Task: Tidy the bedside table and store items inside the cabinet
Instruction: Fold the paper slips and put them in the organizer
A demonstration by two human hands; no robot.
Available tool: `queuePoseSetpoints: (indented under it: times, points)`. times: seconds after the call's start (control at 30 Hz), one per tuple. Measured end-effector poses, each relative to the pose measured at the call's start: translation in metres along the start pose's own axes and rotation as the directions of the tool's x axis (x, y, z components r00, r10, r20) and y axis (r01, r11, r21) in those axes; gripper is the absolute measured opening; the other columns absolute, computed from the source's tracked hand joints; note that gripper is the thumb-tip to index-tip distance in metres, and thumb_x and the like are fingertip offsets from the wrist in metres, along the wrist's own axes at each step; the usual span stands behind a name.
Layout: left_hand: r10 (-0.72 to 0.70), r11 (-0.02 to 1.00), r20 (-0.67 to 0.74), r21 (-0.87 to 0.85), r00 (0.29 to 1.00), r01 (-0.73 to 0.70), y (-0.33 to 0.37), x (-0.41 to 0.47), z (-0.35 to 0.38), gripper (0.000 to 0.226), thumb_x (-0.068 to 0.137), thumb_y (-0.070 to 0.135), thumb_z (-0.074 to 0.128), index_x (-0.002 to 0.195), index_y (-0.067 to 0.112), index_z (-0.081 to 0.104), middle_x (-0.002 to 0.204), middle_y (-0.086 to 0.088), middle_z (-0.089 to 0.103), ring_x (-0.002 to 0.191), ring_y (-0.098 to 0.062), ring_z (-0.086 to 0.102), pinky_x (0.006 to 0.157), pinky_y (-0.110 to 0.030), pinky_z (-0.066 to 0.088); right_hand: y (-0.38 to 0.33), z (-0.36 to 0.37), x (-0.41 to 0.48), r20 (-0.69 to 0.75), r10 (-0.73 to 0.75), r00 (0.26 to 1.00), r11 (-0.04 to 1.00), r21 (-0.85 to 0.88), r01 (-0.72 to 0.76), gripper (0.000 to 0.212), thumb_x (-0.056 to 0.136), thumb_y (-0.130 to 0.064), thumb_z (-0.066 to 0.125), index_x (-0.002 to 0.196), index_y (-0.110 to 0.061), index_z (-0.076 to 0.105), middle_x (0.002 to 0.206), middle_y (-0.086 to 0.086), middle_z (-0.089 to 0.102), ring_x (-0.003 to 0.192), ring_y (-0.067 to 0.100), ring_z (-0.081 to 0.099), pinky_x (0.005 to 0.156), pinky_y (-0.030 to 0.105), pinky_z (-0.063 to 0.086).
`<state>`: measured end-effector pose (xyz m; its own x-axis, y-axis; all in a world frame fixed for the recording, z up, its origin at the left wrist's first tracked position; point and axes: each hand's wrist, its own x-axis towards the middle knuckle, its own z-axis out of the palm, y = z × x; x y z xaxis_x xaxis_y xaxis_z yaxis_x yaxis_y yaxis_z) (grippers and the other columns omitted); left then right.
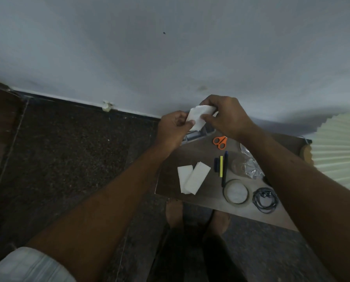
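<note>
I hold a white tissue [198, 117] up between both hands, above the far left corner of the tabletop [206, 198]. My left hand [173, 130] pinches its lower left edge, thumb and fingers [190, 123] pressed together on the paper. My right hand [227, 117] grips the upper right part, its fingers closed over the top edge and the thumb against the front.

Below, on the tabletop, two folded white tissues [192, 178] lie near the left edge, one overlapping the other. Just right of them, three pens [221, 167] lie side by side: a short dark one, a yellow one and a longer dark one. Orange-handled scissors [220, 142] rest farther back, close under my right wrist. A roll of tape [236, 191] sits near the front edge, with a coiled dark cable [264, 199] just to its right. Crumpled clear plastic [250, 165] lies behind the tape, partly hidden by my right forearm. A dark box [194, 135] shows at the far left corner, mostly covered by my hands.

My bare feet [175, 212] stand on the speckled floor [68, 149] at the near side of the tabletop.
</note>
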<state>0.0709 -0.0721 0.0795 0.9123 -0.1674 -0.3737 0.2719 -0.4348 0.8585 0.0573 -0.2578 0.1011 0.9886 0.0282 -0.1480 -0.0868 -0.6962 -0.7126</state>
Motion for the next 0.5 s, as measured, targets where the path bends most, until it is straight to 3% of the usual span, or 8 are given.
queuePoseSetpoints:
  times: [0.2, 0.4, 0.5]
  points:
    - [0.018, 1.000, -0.027, 0.020, 0.999, -0.018, 0.001, 0.014, -0.001, 0.021, 0.084, 0.005, 0.076, 0.105, 0.004, 0.075, 0.096, -0.011, 0.077, 0.088, -0.021, 0.075, 0.083, -0.037, 0.062, 0.002, 0.008, 0.007, -0.004, -0.040, 0.999, 0.996, -0.081, 0.039, 0.015, 0.085, -0.008, 0.068, 0.098, -0.014, 0.073, 0.090, 0.005, 0.072, 0.078, 0.019, 0.062, 0.069, 0.035, 0.052]
    - [0.027, 0.997, 0.017, 0.066, 1.000, -0.028, -0.001, 0.016, -0.002, 0.022, 0.086, 0.010, 0.076, 0.108, 0.008, 0.075, 0.096, -0.004, 0.076, 0.083, -0.009, 0.073, 0.071, -0.014, 0.057, 0.006, 0.012, 0.013, 0.017, -0.054, 0.998, 0.994, -0.097, 0.055, 0.015, 0.085, -0.007, 0.067, 0.097, -0.014, 0.073, 0.093, 0.005, 0.072, 0.082, 0.021, 0.063, 0.071, 0.035, 0.052]
    - [0.020, 0.997, 0.010, 0.073, 1.000, -0.021, -0.002, 0.016, -0.002, 0.022, 0.086, 0.008, 0.076, 0.108, 0.007, 0.076, 0.093, -0.005, 0.076, 0.074, -0.003, 0.070, 0.067, -0.011, 0.054, 0.008, 0.015, 0.016, 0.045, -0.050, 0.998, 0.992, -0.116, 0.055, 0.017, 0.084, -0.006, 0.066, 0.097, -0.014, 0.073, 0.093, 0.005, 0.071, 0.082, 0.022, 0.063, 0.070, 0.035, 0.050]
